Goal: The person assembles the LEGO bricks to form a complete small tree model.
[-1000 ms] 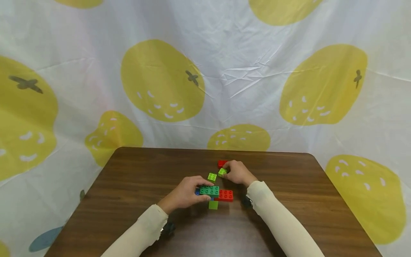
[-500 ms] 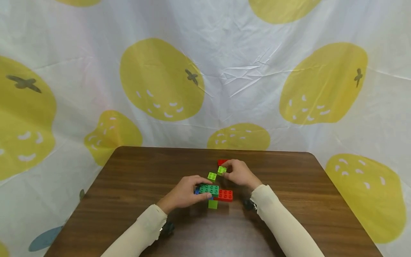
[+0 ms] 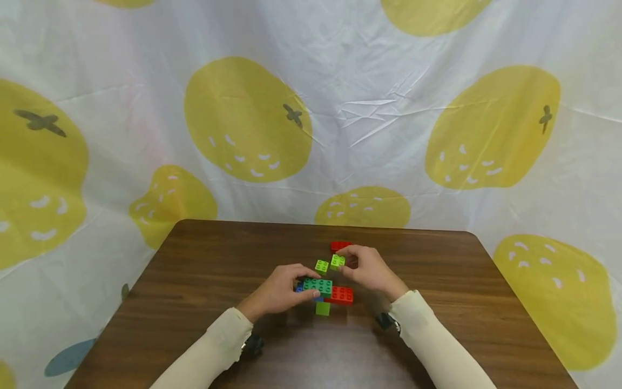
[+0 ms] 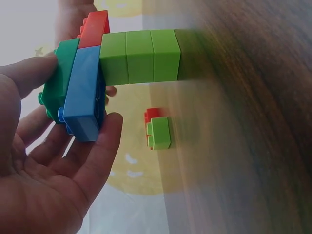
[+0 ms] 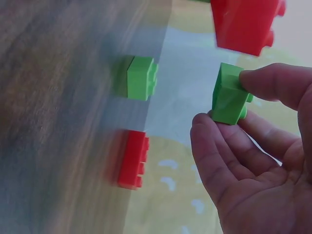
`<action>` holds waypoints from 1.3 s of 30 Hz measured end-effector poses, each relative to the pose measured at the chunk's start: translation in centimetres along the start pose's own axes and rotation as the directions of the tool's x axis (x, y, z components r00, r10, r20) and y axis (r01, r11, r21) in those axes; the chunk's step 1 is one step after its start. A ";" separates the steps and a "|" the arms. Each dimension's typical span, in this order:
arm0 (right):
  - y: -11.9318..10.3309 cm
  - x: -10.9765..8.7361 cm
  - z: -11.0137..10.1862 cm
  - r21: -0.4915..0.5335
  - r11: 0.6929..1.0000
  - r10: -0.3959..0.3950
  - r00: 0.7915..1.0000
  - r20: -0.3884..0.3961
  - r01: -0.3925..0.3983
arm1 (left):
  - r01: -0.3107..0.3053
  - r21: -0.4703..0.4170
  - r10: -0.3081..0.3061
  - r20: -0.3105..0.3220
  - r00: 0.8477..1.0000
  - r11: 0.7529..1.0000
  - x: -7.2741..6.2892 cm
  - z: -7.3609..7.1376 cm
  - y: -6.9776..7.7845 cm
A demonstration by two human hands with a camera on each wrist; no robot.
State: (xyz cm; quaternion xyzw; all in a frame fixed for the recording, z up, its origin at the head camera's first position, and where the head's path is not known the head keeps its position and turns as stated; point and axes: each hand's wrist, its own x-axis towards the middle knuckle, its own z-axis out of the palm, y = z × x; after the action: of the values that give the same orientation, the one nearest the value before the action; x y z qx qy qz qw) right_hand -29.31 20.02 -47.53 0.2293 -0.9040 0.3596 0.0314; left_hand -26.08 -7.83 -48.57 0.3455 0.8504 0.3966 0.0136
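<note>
In the head view my left hand (image 3: 279, 292) holds a built block structure. Its dark green brick (image 4: 63, 75) sits on top, over a blue brick (image 4: 83, 92) and a red brick (image 3: 342, 295) side by side. A column of lime green bricks (image 4: 140, 57) stands below them, reaching down to the table. The left thumb touches the green brick, and a finger lies by the blue brick. My right hand (image 3: 371, 269) pinches a small lime brick (image 5: 229, 95) between thumb and fingers, raised off the table behind the structure.
A loose lime brick (image 3: 322, 266) lies on the brown table (image 3: 218, 259), just behind the structure. Farther back is a loose red brick (image 3: 340, 246). A white curtain (image 3: 359, 135) with yellow fruit prints hangs behind the table.
My right hand has lifted the lime brick from the table and drawn slightly back, with its wrist farther right. The left hand and the structure stay nearly still.
</note>
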 end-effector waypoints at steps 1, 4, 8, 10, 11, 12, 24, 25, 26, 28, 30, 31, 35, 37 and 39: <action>-0.2 -0.2 -0.1 0.003 1.000 -0.013 1.000 -0.005 0.013 | 0.000 -0.001 0.000 0.002 1.000 1.000 0.0 0.0 0.0; -0.7 -0.9 -0.4 0.015 0.999 -0.049 0.999 -0.021 0.049 | -0.001 -0.002 0.001 0.005 1.000 1.000 0.1 -0.1 0.0; -1.5 -1.8 -0.7 0.027 0.997 -0.076 0.997 -0.026 0.077 | -0.001 -0.002 0.001 0.009 1.000 1.000 0.1 -0.2 0.0; -1.9 -2.3 -0.8 0.034 0.996 -0.081 0.997 -0.019 0.081 | 0.003 -0.002 -0.003 0.009 1.000 1.000 0.1 -0.2 0.0; -2.0 -2.5 -0.8 0.038 0.996 -0.081 0.997 -0.013 0.081 | 0.005 -0.004 -0.005 0.009 1.000 1.000 0.1 -0.2 0.0; -2.1 -2.8 -0.8 0.042 0.996 -0.083 0.997 -0.007 0.083 | 0.007 -0.004 -0.007 0.009 1.000 1.000 0.1 -0.2 -0.1; -2.6 -4.7 -0.3 0.101 0.987 -0.126 0.992 0.024 0.123 | -0.003 0.008 0.003 0.014 1.000 1.000 0.0 0.0 0.0; -2.6 -4.7 -0.3 0.107 0.986 -0.132 0.991 0.026 0.129 | -0.005 0.012 0.005 0.012 1.000 1.000 0.0 0.0 0.0; -2.7 -4.8 -0.3 0.114 0.985 -0.136 0.990 0.028 0.132 | -0.006 0.014 0.006 0.011 1.000 1.000 0.0 0.1 0.0; -2.8 -4.9 -0.3 0.119 0.983 -0.146 0.989 0.027 0.142 | -0.006 0.014 0.006 0.010 1.000 1.000 0.1 0.1 0.0; -2.7 -5.0 -0.2 0.119 0.981 -0.156 0.987 0.023 0.152 | -0.003 0.011 0.003 0.009 1.000 1.000 0.1 0.1 0.0; -2.7 -5.1 -0.2 0.121 0.980 -0.159 0.987 0.020 0.155 | -0.003 0.008 0.003 0.009 1.000 1.000 0.1 0.1 0.1; -2.6 -5.2 -0.2 0.134 0.977 -0.171 0.985 0.029 0.166 | 0.001 0.002 -0.001 0.008 1.000 1.000 0.1 0.1 0.1; -2.5 -5.3 0.0 0.136 0.975 -0.181 0.983 0.038 0.175 | 0.010 0.001 -0.010 0.010 1.000 1.000 0.1 0.0 0.2; -2.4 -5.2 0.2 0.135 0.973 -0.193 0.980 0.045 0.186 | 0.021 0.001 -0.021 0.014 1.000 1.000 0.1 0.0 0.2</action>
State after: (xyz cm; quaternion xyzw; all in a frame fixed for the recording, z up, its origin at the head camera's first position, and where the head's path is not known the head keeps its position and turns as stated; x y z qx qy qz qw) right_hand -23.57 20.47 -47.31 0.3264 -0.8531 0.4062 0.0246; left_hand -26.05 -7.70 -48.42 0.3395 0.8541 0.3934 0.0235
